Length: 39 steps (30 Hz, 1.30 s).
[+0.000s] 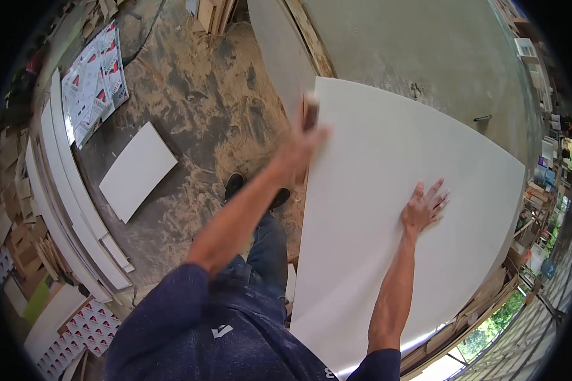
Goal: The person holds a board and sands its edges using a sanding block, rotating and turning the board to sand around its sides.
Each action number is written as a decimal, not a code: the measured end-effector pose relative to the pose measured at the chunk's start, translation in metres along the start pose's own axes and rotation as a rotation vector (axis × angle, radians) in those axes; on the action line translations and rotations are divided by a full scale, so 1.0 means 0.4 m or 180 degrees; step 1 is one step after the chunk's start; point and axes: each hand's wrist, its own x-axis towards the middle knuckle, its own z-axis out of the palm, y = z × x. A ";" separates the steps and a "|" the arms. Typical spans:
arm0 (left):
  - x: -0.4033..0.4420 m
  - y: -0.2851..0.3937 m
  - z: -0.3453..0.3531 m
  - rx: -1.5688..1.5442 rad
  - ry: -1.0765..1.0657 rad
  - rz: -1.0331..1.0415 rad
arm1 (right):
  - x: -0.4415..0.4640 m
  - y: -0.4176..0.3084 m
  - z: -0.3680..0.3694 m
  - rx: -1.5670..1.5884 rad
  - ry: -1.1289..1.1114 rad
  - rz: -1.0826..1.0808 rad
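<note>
A large white board [375,267] spreads across the surface to my right. At its left edge my left hand [304,147] is closed around a small brown block [311,113], blurred by motion; the block looks like a sanding block, though its underside is hidden. My right hand [424,207] lies palm down on the board's face, fingers spread and whitish with dust, holding nothing.
Brown dust covers the floor [203,95] around my shoes [234,185]. To the left lie a smaller white panel [138,171], a printed sheet [98,82] and long white strips [82,197]. Past the board stretches a grey-green surface [413,38] with a dark pen-like item [482,118].
</note>
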 end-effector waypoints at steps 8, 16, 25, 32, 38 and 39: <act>-0.105 -0.075 0.030 0.0138 0.0119 0.0664 | 0.003 0.005 0.008 0.0154 0.0130 -0.0069; 0.165 0.034 -0.021 -0.0028 0.0034 0.0310 | 0.012 0.015 0.020 0.0155 0.0161 -0.0078; -0.010 0.000 0.030 0.0356 0.0216 0.0344 | 0.006 0.011 0.007 0.0116 0.0149 -0.0052; -0.074 -0.011 0.046 0.0480 0.0161 0.0575 | 0.007 0.004 0.012 0.0100 0.0158 -0.0026; 0.032 0.002 0.029 0.0142 0.0119 0.0236 | -0.005 -0.003 -0.011 0.0243 0.0078 -0.0483; 0.110 0.052 0.012 0.0344 0.0178 -0.0187 | -0.008 0.001 -0.007 0.0242 0.0088 -0.0468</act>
